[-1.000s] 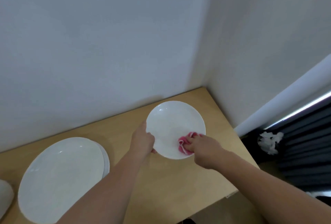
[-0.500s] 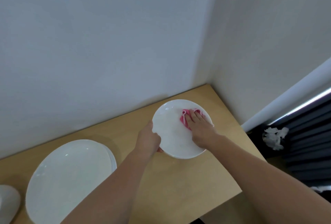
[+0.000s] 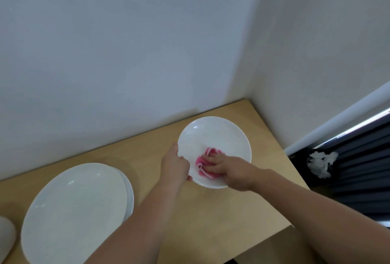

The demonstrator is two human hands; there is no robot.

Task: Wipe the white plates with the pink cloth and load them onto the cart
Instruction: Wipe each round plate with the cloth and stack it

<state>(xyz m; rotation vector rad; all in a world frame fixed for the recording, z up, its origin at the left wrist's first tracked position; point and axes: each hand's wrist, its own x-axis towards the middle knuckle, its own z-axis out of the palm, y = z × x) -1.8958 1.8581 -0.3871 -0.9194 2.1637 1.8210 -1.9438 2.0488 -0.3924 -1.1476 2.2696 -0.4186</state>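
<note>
The cloth has swept back from the far rim to the plate's near side, pressed under the right grip's flat fingers, the left grip clasping the plate's left rim over the desk, unwiped surface lying beyond.

corner of a room, viewed from above. a pale grey back wall meets a lighter side wall in a vertical seam. a light wooden table sits in this corner against both walls. right of the table, a white frame strip slants past a dark pleated curtain, with crumpled white material beside it. lighting soft and even.
</note>
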